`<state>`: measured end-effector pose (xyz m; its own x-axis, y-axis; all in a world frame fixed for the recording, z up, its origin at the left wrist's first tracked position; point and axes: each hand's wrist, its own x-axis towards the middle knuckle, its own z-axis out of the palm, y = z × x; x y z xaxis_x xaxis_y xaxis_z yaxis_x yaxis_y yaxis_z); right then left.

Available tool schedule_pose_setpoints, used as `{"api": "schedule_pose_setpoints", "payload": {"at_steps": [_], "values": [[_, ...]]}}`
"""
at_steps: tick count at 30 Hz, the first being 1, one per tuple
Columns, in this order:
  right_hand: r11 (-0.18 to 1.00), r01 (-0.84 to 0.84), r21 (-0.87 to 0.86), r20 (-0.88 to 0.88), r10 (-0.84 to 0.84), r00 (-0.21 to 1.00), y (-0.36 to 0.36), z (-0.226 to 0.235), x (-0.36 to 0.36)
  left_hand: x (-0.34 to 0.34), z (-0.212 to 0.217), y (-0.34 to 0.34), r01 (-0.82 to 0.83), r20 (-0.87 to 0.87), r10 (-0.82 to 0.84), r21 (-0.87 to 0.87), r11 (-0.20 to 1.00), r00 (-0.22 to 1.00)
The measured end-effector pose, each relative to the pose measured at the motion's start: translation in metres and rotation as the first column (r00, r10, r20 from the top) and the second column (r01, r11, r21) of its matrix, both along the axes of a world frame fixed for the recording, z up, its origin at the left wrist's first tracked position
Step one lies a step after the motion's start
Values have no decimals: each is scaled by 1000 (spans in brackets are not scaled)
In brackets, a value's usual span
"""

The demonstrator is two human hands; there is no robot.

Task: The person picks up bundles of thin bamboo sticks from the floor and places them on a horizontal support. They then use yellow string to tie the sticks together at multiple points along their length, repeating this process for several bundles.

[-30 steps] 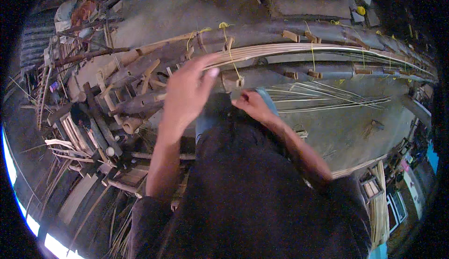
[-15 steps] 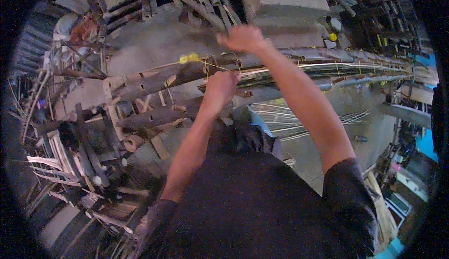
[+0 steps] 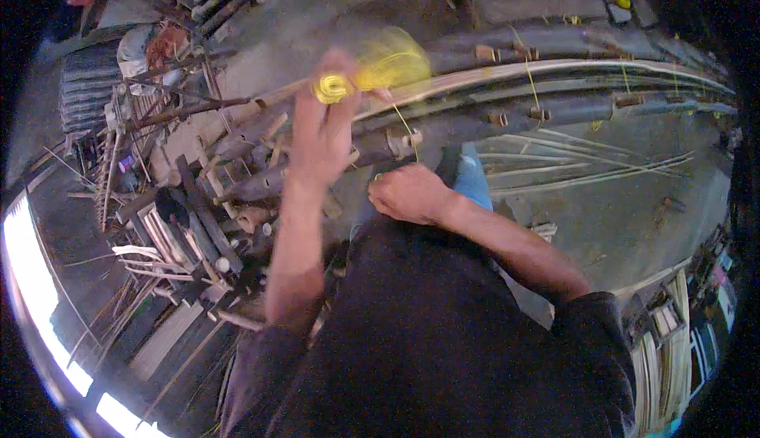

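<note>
left hand (image 3: 323, 133) grips yellow twine roll (image 3: 334, 87); right hand (image 3: 408, 193) pinches its strand

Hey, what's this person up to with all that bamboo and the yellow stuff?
A person is working over long bamboo poles and thin curved strips lying on the ground. The left hand is raised, gripping a roll of yellow string, blurred by motion. A strand runs down from it toward the right hand, which sits low beside a pole. Yellow ties already bind the strips at several spots. Loose bamboo pieces are heaped at the left.
</note>
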<state>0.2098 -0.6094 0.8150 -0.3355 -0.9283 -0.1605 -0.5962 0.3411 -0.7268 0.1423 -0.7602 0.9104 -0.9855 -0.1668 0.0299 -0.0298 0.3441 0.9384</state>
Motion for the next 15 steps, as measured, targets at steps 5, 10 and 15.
{"api": "schedule_pose_setpoints", "payload": {"at_steps": [5,10,15], "values": [[960,-203,195,-99,226,969,17,4,-19,-121,-130,-49,367,334,-212,-520,771,918],[984,169,-62,35,-167,985,55,33,13,-146,-79,-52,491,357,-341,-542,682,869],[650,597,470,773,-630,77,-15,-4,36,-70,-19,-109,233,193,-138,-668,707,971]]}}
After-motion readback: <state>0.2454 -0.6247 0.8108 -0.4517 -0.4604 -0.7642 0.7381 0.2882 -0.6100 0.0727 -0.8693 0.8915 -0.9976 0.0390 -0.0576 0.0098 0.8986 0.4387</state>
